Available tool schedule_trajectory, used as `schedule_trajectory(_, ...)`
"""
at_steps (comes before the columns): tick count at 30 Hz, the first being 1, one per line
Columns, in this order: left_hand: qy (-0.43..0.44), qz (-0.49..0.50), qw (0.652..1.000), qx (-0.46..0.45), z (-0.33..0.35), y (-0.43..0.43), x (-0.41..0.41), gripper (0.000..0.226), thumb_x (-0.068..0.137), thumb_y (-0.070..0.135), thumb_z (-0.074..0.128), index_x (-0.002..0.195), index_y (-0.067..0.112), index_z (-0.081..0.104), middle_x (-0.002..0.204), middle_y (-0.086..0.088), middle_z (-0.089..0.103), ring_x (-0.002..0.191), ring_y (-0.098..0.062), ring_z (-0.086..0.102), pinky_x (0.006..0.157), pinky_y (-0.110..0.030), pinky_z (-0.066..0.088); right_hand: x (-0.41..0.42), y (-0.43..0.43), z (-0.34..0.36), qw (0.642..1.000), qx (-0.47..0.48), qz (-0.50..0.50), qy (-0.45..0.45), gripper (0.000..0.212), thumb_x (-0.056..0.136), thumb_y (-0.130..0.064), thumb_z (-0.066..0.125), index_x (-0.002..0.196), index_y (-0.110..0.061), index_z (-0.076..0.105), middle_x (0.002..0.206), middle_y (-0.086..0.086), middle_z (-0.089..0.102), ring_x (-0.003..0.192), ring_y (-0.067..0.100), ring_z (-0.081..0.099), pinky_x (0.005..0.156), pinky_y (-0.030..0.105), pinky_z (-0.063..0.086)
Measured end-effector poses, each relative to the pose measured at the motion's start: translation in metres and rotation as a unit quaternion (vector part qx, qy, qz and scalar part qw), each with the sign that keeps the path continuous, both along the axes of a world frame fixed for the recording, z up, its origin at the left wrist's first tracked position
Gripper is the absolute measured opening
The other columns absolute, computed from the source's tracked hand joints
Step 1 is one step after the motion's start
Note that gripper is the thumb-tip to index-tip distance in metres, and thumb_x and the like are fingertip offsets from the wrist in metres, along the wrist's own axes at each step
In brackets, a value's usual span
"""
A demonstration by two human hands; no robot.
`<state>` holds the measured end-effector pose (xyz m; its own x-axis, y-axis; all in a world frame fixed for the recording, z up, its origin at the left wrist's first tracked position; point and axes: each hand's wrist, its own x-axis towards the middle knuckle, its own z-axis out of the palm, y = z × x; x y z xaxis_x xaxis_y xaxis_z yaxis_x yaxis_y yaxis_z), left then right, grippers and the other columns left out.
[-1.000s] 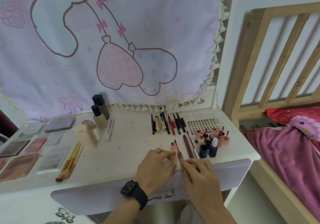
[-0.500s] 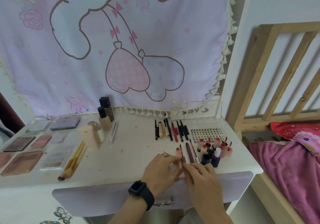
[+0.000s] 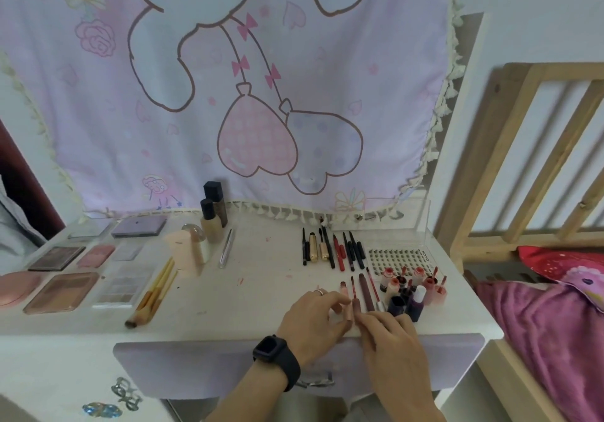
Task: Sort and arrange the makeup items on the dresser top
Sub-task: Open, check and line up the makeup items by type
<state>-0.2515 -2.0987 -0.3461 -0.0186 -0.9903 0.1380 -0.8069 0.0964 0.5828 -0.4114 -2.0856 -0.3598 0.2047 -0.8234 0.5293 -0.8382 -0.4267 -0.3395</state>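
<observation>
Near the front right edge of the white dresser top (image 3: 255,294) lie a pink lip tube (image 3: 343,288), a slim lip pencil (image 3: 353,287), a dark maroon tube (image 3: 366,291) and a thin red pencil (image 3: 372,282), side by side. My left hand (image 3: 313,320), with a black watch on its wrist, pinches the lower end of the pink lip tube between finger and thumb. My right hand (image 3: 389,333) lies beside it, its fingertips touching the lower ends of the slim pencil and the maroon tube.
Small nail polish bottles (image 3: 408,291) stand right of the hands, with a lash card (image 3: 395,256) behind them. A row of pencils and mascaras (image 3: 330,248) lies further back. Brushes (image 3: 153,294), palettes (image 3: 62,291) and foundation bottles (image 3: 212,222) fill the left. A wooden bed frame (image 3: 523,160) stands at right.
Both hands stay at the lip items by the front edge. My left fingers have drawn closer round the pink tube, and my right fingertips have slid up against it. The view has tilted upward.
</observation>
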Motion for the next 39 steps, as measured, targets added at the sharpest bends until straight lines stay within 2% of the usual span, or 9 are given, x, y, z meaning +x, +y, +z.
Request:
schedule_trajectory(9, -0.004, 0.001, 1.0, 0.025, 0.012, 0.01, 0.03, 0.038, 0.09, 0.035, 0.065, 0.127, 0.043, 0.056, 0.108, 0.023, 0.056, 0.091, 0.0, 0.053, 0.085, -0.019, 0.047, 0.006, 0.0, 0.003, 0.999, -0.047, 0.008, 0.005, 0.044, 0.051, -0.001, 0.097, 0.091, -0.011, 0.082, 0.089, -0.001, 0.076, 0.071, 0.024, 0.063, 0.057, 0.032, 0.058)
schedule_trajectory(12, -0.021, 0.061, 0.998, 0.012, 0.021, 0.012, 0.063, 0.034, 0.093, 0.039, 0.059, 0.126, 0.044, 0.055, 0.111, 0.023, 0.055, 0.098, -0.001, 0.052, 0.084, -0.02, 0.046, 0.021, -0.003, 0.003, 0.997, -0.07, 0.042, -0.007, 0.04, 0.058, -0.004, 0.095, 0.095, -0.013, 0.081, 0.094, -0.002, 0.076, 0.079, 0.025, 0.066, 0.067, 0.037, 0.061)
schedule_trajectory(16, -0.077, 0.174, 0.982, -0.001, 0.033, 0.0, 0.111, 0.032, 0.098, 0.037, 0.051, 0.13, 0.037, 0.054, 0.131, 0.012, 0.05, 0.118, -0.01, 0.05, 0.088, -0.028, 0.048, 0.061, -0.009, 0.0, 0.988, -0.085, 0.13, -0.008, 0.036, 0.064, -0.009, 0.092, 0.097, -0.016, 0.08, 0.1, -0.005, 0.075, 0.091, 0.02, 0.07, 0.086, 0.044, 0.06)
schedule_trajectory(19, -0.155, 0.224, 0.962, 0.025, 0.04, -0.015, 0.131, 0.036, 0.099, 0.032, 0.048, 0.135, 0.029, 0.05, 0.14, 0.0, 0.046, 0.127, -0.019, 0.047, 0.091, -0.034, 0.048, 0.095, -0.012, -0.004, 0.98, -0.082, 0.181, 0.024, 0.034, 0.077, -0.022, 0.085, 0.11, -0.02, 0.076, 0.116, -0.005, 0.073, 0.11, 0.017, 0.068, 0.092, 0.039, 0.059)
schedule_trajectory(22, -0.231, 0.252, 0.937, 0.072, 0.04, -0.026, 0.138, 0.033, 0.1, 0.027, 0.044, 0.132, 0.021, 0.048, 0.132, -0.009, 0.05, 0.117, -0.026, 0.053, 0.084, -0.037, 0.048, 0.117, -0.016, -0.015, 0.967, -0.077, 0.229, 0.078, 0.038, 0.096, -0.036, 0.063, 0.129, -0.02, 0.069, 0.136, -0.004, 0.065, 0.129, 0.016, 0.059, 0.103, 0.036, 0.052)
schedule_trajectory(26, -0.29, 0.256, 0.917, 0.095, 0.037, -0.038, 0.146, 0.026, 0.102, 0.024, 0.037, 0.12, 0.016, 0.053, 0.12, -0.01, 0.059, 0.107, -0.026, 0.058, 0.072, -0.033, 0.042, 0.124, -0.017, -0.027, 0.96, -0.073, 0.231, 0.142, 0.045, 0.103, -0.046, 0.042, 0.137, -0.025, 0.063, 0.143, -0.008, 0.059, 0.135, 0.011, 0.053, 0.108, 0.035, 0.047)
schedule_trajectory(33, -0.312, 0.266, 0.908, 0.082, 0.031, -0.045, 0.152, 0.028, 0.103, 0.026, 0.04, 0.122, 0.014, 0.056, 0.118, -0.008, 0.061, 0.103, -0.024, 0.063, 0.069, -0.031, 0.043, 0.124, -0.018, -0.029, 0.963, -0.046, 0.232, 0.133, 0.049, 0.105, -0.044, 0.036, 0.141, -0.021, 0.059, 0.147, -0.004, 0.055, 0.139, 0.015, 0.049, 0.114, 0.038, 0.041)
schedule_trajectory(36, -0.295, 0.289, 0.907, 0.085, 0.035, -0.047, 0.153, 0.021, 0.099, 0.026, 0.048, 0.111, 0.013, 0.06, 0.1, -0.003, 0.062, 0.086, -0.022, 0.061, 0.063, -0.03, 0.04, 0.124, -0.017, -0.028, 0.962, -0.04, 0.237, 0.127, 0.05, 0.105, -0.042, 0.035, 0.142, -0.019, 0.058, 0.148, -0.002, 0.054, 0.14, 0.017, 0.048, 0.114, 0.039, 0.042)
schedule_trajectory(39, -0.285, 0.303, 0.905, 0.085, 0.038, -0.049, 0.153, 0.016, 0.098, 0.023, 0.054, 0.107, 0.011, 0.059, 0.084, -0.001, 0.052, 0.07, -0.018, 0.048, 0.059, -0.03, 0.037, 0.123, -0.017, -0.028, 0.961, -0.034, 0.24, 0.133, 0.049, 0.105, -0.041, 0.036, 0.143, -0.018, 0.057, 0.148, -0.001, 0.054, 0.14, 0.018, 0.048, 0.114, 0.039, 0.041)
